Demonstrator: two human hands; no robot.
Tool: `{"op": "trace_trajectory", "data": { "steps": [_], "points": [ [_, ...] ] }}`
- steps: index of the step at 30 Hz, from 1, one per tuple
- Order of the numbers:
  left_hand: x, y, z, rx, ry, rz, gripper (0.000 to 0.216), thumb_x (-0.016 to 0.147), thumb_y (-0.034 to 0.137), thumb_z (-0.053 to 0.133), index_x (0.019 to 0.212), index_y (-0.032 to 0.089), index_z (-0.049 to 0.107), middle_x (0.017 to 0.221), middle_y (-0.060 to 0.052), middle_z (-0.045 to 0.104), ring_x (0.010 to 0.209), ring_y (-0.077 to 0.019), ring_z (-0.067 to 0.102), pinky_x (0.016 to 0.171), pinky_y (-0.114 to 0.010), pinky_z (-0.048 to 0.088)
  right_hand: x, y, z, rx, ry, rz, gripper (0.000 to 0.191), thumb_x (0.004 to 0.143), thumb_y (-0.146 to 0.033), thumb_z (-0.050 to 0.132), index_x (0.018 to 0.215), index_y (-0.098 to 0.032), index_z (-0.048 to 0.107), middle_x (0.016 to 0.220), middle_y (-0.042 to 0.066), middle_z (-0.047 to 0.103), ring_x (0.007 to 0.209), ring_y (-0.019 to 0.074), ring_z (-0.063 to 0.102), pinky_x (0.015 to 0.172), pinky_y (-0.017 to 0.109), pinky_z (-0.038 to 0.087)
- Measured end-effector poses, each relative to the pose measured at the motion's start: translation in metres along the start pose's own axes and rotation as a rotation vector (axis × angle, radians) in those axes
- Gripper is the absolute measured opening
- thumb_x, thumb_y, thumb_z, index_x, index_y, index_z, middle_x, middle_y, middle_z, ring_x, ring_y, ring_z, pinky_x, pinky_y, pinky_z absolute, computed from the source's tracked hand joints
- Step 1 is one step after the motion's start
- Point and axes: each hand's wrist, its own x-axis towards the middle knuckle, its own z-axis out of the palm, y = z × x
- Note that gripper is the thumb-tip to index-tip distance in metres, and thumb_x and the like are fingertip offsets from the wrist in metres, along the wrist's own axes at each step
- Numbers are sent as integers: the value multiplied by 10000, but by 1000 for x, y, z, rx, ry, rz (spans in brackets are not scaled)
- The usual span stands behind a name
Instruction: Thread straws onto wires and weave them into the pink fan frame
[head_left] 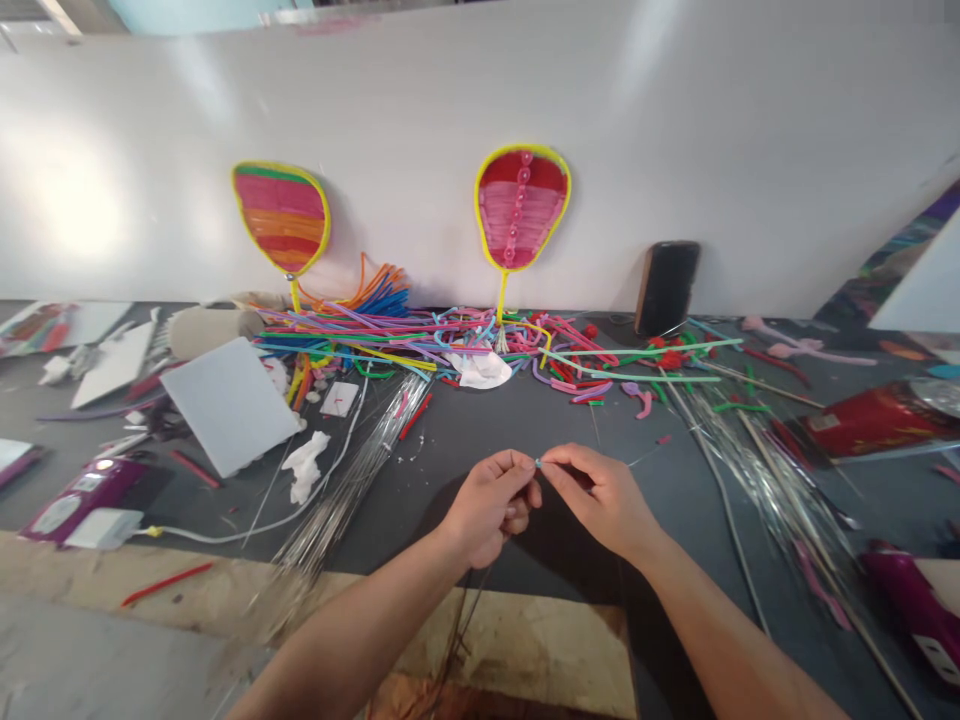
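My left hand (pixel 491 505) and my right hand (pixel 604 500) meet in front of me above the dark tabletop. Both are closed in a pinch, fingertip to fingertip, on a small light-blue piece (pixel 538 463). Most of that piece is covered by the fingers, so its kind cannot be made out. Thin dark strands (pixel 469 615) hang below my left hand; whether it holds them is unclear. Beyond the hands lies a pile of coloured pipe cleaners (pixel 390 330), with a crumpled white tissue (pixel 484 370) on its near side.
Two yellow-rimmed fan shapes, one striped (pixel 281 218) and one pink (pixel 523 208), lean against the white wall. A phone (pixel 667 287) stands upright. Wire bundles (pixel 360 470) lie on both sides. A white square board (pixel 230 405), a purple device (pixel 82 495) and a red can (pixel 885 420) lie around.
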Motion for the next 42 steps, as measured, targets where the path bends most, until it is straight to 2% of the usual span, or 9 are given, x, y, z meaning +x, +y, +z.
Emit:
{"op": "trace_trajectory", "data": {
  "steps": [12, 19, 24, 35, 42],
  "points": [
    [0, 0, 1, 28, 27, 11, 299, 725, 384, 652, 711, 172, 442, 522, 40, 512, 356, -2, 235, 366, -144, 110, -1, 0, 1, -10, -17, 5, 164, 890, -293, 476, 860, -216, 617, 800, 18, 662, 726, 152, 610, 676, 243, 460],
    [-1, 1, 0, 10, -34, -28, 237, 752, 340, 629, 720, 164, 475, 504, 40, 500, 353, -3, 187, 351, -142, 83, 2, -2, -4, 160, -44, 107, 215, 882, -338, 479, 841, -199, 637, 763, 4, 658, 696, 144, 595, 626, 223, 450],
    [-6, 3, 1, -27, -85, -46, 184, 771, 293, 612, 729, 156, 497, 495, 43, 492, 350, -6, 168, 337, -137, 79, 4, -2, -9, 262, -83, 154, 186, 852, -318, 524, 847, -195, 663, 783, 7, 676, 728, 151, 606, 677, 237, 459],
    [-7, 6, -2, -99, -240, -174, 149, 783, 235, 585, 710, 157, 482, 474, 54, 468, 339, -10, 102, 310, -139, 75, 3, -2, -9, 317, -107, 65, 159, 862, -266, 517, 868, -224, 670, 817, 10, 685, 766, 155, 625, 720, 255, 467],
    [-3, 6, -6, -147, -245, -222, 115, 729, 191, 605, 722, 143, 500, 457, 54, 466, 336, -7, 101, 309, -135, 74, 2, 3, -5, 333, -111, 9, 154, 881, -268, 511, 892, -223, 658, 824, 13, 671, 771, 147, 613, 717, 246, 461]
  ]
}}
